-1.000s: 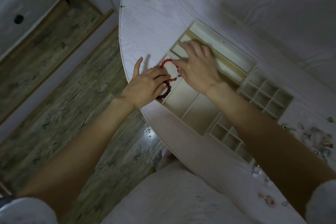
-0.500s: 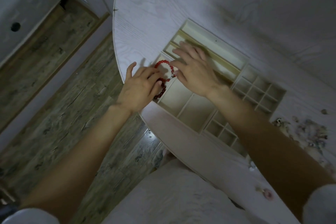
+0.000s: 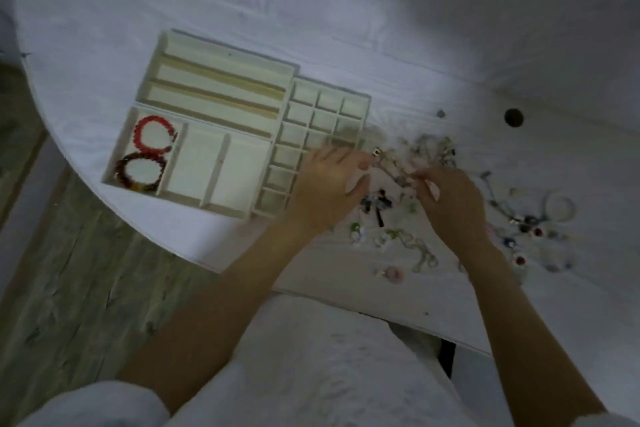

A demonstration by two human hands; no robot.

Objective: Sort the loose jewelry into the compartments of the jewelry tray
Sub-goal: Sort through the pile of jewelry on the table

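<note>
Two bracelets (image 3: pixel 145 156) lie in the tray's (image 3: pixel 221 87) left compartment. Left hand (image 3: pixel 329 184) fingers relaxed over loose jewelry (image 3: pixel 415 166); right hand (image 3: pixel 450 201) fingers pinch a small blurred piece.

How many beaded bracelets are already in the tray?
2, both in the cream jewelry tray's leftmost compartment: a bright red beaded bracelet farther from the person, a dark red beaded bracelet nearer. None visible elsewhere.

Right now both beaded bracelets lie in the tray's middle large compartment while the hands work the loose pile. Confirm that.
Not quite. The head view shows the red bracelet and dark bracelet in the tray's leftmost large compartment, not the middle one. Both hands are at the loose pile.
</note>
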